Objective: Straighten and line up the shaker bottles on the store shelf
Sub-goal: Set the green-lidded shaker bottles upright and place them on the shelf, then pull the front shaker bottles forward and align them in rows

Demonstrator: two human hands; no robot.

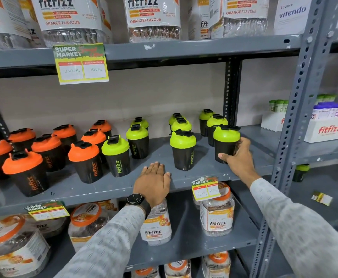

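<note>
Black shaker bottles stand on the grey middle shelf (184,181). Several with orange lids (83,151) fill the left part, several with green lids (183,140) the right part in loose rows running back. My right hand (238,157) is wrapped around the body of the front-right green-lid shaker (226,137), which stands upright near the shelf's right end. My left hand (154,181) lies flat, palm down, on the shelf's front edge between two green-lid shakers (116,149), holding nothing.
A grey upright post (296,121) bounds the shelf on the right. Large fitfizz jars (154,17) sit on the shelf above, smaller jars (217,215) on the shelf below. Price tags (81,64) hang from the shelf edges. White fitfizz boxes (326,129) stand on the neighbouring rack.
</note>
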